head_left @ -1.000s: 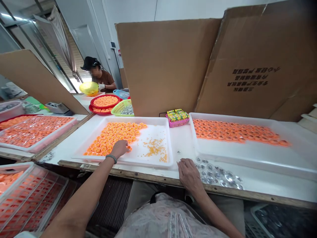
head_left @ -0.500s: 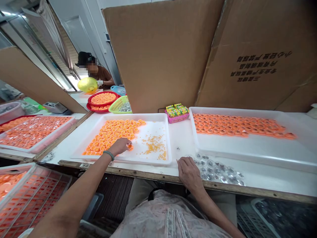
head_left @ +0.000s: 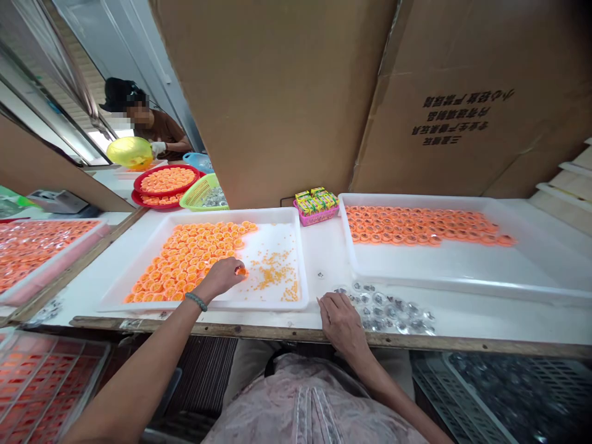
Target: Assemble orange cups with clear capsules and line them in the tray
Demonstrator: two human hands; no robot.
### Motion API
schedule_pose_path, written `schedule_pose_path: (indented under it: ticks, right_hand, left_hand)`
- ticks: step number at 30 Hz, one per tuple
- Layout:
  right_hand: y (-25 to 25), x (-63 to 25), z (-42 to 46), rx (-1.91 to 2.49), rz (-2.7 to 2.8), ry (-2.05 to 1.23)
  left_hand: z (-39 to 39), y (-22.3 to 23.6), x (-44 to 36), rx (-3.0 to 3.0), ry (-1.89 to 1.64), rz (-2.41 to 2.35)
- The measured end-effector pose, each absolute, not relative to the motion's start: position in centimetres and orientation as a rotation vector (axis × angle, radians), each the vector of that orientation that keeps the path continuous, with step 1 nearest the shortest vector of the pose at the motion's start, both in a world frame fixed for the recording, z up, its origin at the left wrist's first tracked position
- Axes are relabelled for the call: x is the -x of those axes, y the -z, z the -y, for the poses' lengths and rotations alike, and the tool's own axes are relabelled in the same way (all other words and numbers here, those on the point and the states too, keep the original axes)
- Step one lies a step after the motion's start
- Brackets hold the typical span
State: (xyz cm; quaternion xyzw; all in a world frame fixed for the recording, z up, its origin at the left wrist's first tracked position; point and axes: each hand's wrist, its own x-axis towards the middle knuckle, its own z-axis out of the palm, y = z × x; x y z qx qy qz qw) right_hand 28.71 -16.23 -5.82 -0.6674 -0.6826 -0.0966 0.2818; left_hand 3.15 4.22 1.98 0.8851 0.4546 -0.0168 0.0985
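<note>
My left hand (head_left: 221, 279), with a beaded bracelet at its wrist, is over the white tray (head_left: 303, 271) on the left. Its fingers are closed on a small round orange cup (head_left: 240, 270). To its left lie many similar orange cups (head_left: 185, 259) packed side by side; to its right small yellow beads (head_left: 275, 271) are scattered on the tray floor. At the table's front edge my right hand (head_left: 342, 317) rests with curled fingers, beside a cluster of clear plastic domes (head_left: 391, 311). Whatever lies under those fingers is hidden.
A second white tray (head_left: 462, 271) holds rows of orange discs (head_left: 398, 225). Between the trays stands a pink basket (head_left: 319, 216) of small yellow-green packets. Tall cardboard (head_left: 277, 92) closes off the back. Far left, a person (head_left: 157, 126) handles a yellow bowl (head_left: 129, 152) near red trays (head_left: 167, 180).
The view has turned rightward, so the table's contents sit further left. My left hand has shifted slightly right over its tray, still at the orange cup. My right hand stays by the domes.
</note>
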Motion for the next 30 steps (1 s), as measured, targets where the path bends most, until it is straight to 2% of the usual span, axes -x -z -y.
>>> schedule_pose_path:
  ticks: [10,14,17,21,25,28,30]
  right_hand:
    - [5.9,-29.4,15.7,1.601,1.527,0.064]
    - [4.0,-29.5,14.5,1.599,1.421,-0.019]
    - [1.2,-28.4,12.3,1.527,1.504,-0.051]
    - [-1.8,-25.6,8.0,1.452,1.943,-0.152]
    - [-1.8,-24.1,5.5,1.416,2.143,-0.158]
    - [-0.6,-26.0,5.6,1.458,1.884,-0.088]
    - [0.5,-28.4,6.1,1.638,1.726,-0.018]
  left_hand:
    - [-3.7,-1.5,-3.9,-2.459,-0.210,-1.357]
    - [-2.0,-2.2,-3.9,-2.378,-0.379,-1.326]
    - [-1.1,-2.1,-3.7,-2.252,-0.510,-1.297]
    - [-0.4,-1.6,-3.6,-2.055,-0.604,-1.290]
    - [0.4,-1.7,-4.3,-1.609,-0.681,-1.173]
    - [1.0,-1.9,-5.0,-1.166,-0.800,-0.992]
    - [1.2,-2.1,-5.5,-0.962,-0.853,-0.886]
